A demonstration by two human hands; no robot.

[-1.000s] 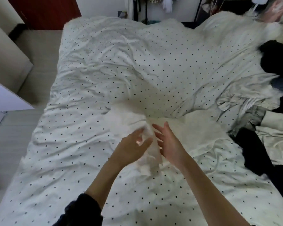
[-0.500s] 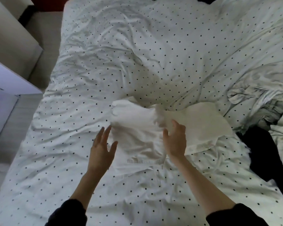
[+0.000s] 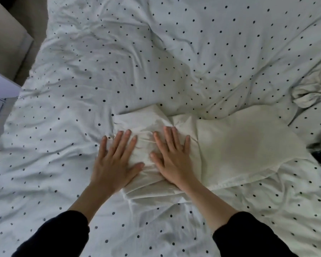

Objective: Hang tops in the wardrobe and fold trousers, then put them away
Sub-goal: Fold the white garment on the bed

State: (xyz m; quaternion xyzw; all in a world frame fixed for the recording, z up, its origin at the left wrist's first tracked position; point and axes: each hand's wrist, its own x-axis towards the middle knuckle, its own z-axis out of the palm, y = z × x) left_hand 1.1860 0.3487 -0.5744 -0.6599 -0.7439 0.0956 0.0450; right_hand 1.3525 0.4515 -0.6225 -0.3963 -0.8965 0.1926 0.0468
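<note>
Soft matt cloth throughout

The folded cream garment (image 3: 230, 145) is thin, matt woven cloth, smooth on its right part, finely creased on the left; the bedcover (image 3: 156, 52) is matt white cloth with dark dots, heavily rumpled; the sleeves (image 3: 59, 236) are dark matt fabric; a crumpled pale cloth (image 3: 311, 93) lies at the right edge.

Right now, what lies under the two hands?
Both the left hand and right hand press flat on a folded white garment, which lies on the dotted duvet. Its folded-under layers are hidden.

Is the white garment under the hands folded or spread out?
Folded: the white garment lies as a compact layered bundle on the bed, with stacked edges nearest the camera, left hand and right hand flat on it.
</note>
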